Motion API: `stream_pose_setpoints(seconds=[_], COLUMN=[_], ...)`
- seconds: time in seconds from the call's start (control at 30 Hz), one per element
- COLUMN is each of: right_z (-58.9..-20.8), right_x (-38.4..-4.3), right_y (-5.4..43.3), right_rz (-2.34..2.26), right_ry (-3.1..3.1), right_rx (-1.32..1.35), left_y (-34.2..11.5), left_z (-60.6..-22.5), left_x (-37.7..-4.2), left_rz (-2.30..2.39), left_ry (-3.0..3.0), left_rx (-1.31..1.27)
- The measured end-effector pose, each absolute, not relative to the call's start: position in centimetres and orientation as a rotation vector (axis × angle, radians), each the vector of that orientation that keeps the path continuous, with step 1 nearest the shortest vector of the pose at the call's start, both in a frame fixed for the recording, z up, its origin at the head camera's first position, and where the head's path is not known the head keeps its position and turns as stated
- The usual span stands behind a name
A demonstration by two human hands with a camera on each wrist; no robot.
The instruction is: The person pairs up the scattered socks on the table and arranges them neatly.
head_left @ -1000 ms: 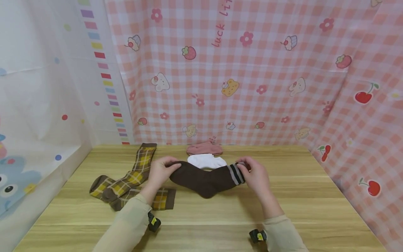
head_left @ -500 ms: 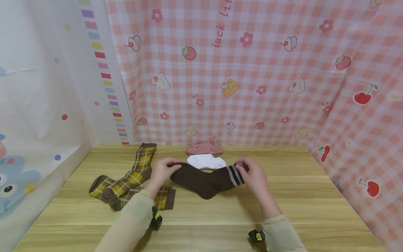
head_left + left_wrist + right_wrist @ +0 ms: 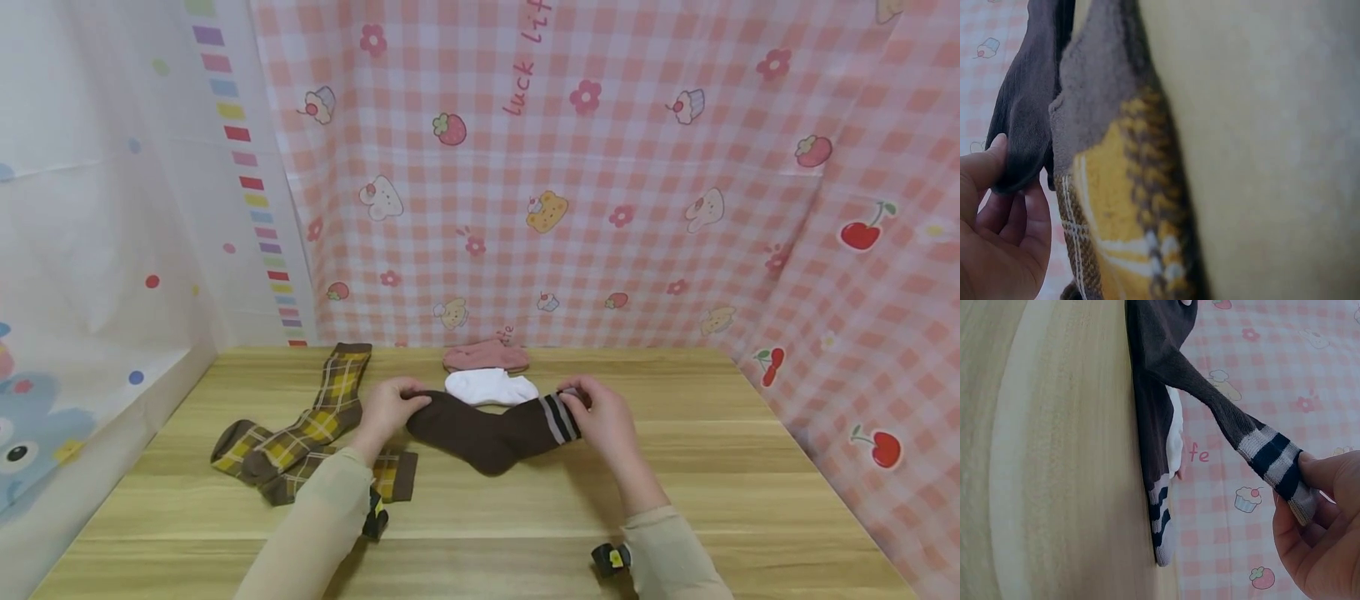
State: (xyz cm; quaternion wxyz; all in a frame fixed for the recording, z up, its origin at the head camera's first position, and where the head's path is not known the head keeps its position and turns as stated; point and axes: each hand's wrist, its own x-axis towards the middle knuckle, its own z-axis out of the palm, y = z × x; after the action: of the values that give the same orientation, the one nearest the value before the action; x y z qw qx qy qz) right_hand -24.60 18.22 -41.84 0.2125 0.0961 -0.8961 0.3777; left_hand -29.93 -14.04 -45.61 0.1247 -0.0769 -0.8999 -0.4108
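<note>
A dark brown sock (image 3: pixel 480 433) with grey and black bands at its cuff is stretched sideways between both hands. My left hand (image 3: pixel 384 414) pinches the toe end between thumb and fingers. At the banded cuff, my right hand (image 3: pixel 604 417) holds the opening edge the same way. In the right wrist view a matching brown sock (image 3: pixel 1152 425) lies on the table under the held one, which hides it in the head view. Just behind are white ankle socks (image 3: pixel 487 387), then pink ankle socks (image 3: pixel 486 357).
To the left lie two brown and yellow plaid socks, one (image 3: pixel 322 421) crossing over the other (image 3: pixel 396 475), close to my left forearm. The wooden table (image 3: pixel 720 483) meets a pink checked curtain (image 3: pixel 622 167) at the back.
My left forearm has shifted slightly to the right. Both hands keep their hold on the brown sock, which has hardly moved; the other socks lie as before.
</note>
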Motion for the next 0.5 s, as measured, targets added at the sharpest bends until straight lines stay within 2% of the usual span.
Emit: stream_pose_setpoints(seconds=[0.5], right_z=[-42.5], right_x=[-26.5], right_y=[19.1], right_rz=[1.034], right_ry=[-2.6], right_rx=[0.236], left_y=[-13.8], left_z=[-45.6], left_x=[-30.3], left_rz=[-1.085], left_ry=[-2.685], left_rx=[-0.253])
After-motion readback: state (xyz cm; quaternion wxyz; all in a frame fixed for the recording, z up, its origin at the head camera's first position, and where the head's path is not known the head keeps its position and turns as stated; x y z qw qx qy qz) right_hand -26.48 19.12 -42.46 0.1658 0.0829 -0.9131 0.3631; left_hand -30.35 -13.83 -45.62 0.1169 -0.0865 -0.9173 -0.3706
